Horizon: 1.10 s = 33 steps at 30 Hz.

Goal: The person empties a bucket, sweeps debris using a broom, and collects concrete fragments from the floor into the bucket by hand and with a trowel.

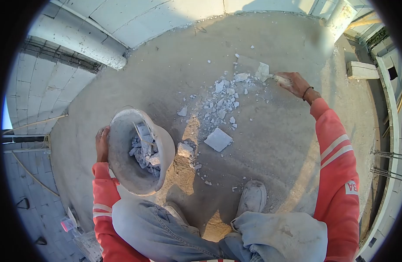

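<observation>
My left hand [102,143] grips the left side of a dusty grey bucket [166,146], which leans with its mouth facing up and left. Broken white block pieces [144,150] and a thin stick lie inside it. Stretched out to the far right, my right hand [292,84] is closed round the handle of what looks like a trowel, low over the floor. Its flat, dust-coloured front end is hard to make out beside a pale chunk [263,71]. Rubble [220,102] is spread left of that hand, with a larger flat piece [218,139] nearer my feet.
A light block wall [166,22] curves round the far side. Pipe-like columns [78,43] stand at the far left and far right [340,19]. A pale block [362,70] lies at right, and rebar ends [388,163] stick out below it. My shoes [252,197] are close to the rubble.
</observation>
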Each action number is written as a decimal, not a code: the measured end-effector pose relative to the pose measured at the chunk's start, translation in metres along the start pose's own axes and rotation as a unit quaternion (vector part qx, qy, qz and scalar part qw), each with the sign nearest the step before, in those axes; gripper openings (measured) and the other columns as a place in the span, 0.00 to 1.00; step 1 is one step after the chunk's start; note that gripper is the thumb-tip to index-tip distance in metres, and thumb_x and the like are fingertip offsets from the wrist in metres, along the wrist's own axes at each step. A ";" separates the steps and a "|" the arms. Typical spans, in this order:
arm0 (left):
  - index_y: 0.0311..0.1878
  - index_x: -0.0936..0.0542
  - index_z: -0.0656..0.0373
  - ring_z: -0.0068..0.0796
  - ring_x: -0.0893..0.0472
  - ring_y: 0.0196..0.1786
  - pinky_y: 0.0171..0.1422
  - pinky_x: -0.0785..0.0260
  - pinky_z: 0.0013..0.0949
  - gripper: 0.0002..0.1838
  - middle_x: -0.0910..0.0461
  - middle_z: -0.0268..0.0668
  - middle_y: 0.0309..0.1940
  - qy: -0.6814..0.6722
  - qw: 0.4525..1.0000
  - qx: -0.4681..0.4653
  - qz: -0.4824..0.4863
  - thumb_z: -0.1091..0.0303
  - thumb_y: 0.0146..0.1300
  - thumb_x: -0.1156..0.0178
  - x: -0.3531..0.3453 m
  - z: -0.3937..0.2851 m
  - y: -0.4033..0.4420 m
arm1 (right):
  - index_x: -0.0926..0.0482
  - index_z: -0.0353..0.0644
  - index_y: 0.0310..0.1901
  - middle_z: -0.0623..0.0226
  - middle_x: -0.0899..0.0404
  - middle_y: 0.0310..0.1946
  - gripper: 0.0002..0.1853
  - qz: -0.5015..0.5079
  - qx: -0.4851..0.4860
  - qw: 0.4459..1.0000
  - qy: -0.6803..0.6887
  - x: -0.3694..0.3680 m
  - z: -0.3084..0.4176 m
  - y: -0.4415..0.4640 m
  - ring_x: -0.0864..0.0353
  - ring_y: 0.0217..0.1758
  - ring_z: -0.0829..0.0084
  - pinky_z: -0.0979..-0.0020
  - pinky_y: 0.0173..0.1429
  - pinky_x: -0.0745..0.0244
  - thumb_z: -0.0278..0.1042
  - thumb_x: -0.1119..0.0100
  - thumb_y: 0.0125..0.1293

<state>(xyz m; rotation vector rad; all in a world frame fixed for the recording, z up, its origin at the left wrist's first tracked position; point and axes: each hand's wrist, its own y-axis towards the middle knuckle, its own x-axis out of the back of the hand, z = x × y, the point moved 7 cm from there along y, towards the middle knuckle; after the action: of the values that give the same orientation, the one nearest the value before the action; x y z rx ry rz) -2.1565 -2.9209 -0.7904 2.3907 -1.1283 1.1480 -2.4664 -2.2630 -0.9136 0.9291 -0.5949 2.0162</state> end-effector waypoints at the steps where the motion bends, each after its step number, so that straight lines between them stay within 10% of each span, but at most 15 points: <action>1: 0.52 0.20 0.67 0.35 0.23 0.53 0.63 0.36 0.33 0.27 0.18 0.43 0.49 0.006 1.000 0.003 0.000 0.49 0.66 0.44 0.002 0.000 0.000 | 0.20 0.46 0.57 0.53 0.15 0.44 0.21 0.016 0.030 0.999 -0.003 -0.015 0.022 0.003 0.17 0.46 0.48 0.60 0.53 0.23 0.42 0.36 0.64; 12: 0.52 0.19 0.65 0.38 0.18 0.48 0.55 0.29 0.35 0.28 0.17 0.50 0.47 0.036 0.998 -0.007 -0.047 0.47 0.63 0.39 0.008 -0.006 -0.005 | 0.21 0.47 0.58 0.53 0.15 0.46 0.21 0.181 0.111 0.976 0.056 -0.117 0.139 -0.032 0.17 0.49 0.50 0.59 0.54 0.23 0.40 0.37 0.64; 26: 0.51 0.19 0.64 0.48 0.19 0.53 0.59 0.30 0.41 0.32 0.18 0.55 0.47 0.069 0.994 -0.021 -0.077 0.41 0.61 0.41 0.011 0.004 0.001 | 0.21 0.37 0.56 0.50 0.16 0.42 0.19 0.127 0.105 0.985 0.055 0.017 0.289 -0.065 0.17 0.38 0.54 0.65 0.48 0.24 0.33 0.37 0.64; 33: 0.51 0.19 0.67 0.41 0.20 0.49 0.57 0.31 0.36 0.30 0.19 0.52 0.47 -0.016 1.000 -0.003 -0.025 0.44 0.63 0.41 0.007 -0.001 -0.009 | 0.24 0.56 0.62 0.60 0.18 0.36 0.25 -0.020 0.308 0.944 -0.117 -0.006 0.428 -0.068 0.17 0.32 0.59 0.63 0.36 0.23 0.33 0.38 0.62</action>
<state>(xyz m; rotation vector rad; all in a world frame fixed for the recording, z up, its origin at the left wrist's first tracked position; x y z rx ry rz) -2.1482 -2.9179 -0.7837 2.4257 -1.0741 1.0932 -2.2374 -2.5194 -0.6493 1.5505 -0.0455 2.1028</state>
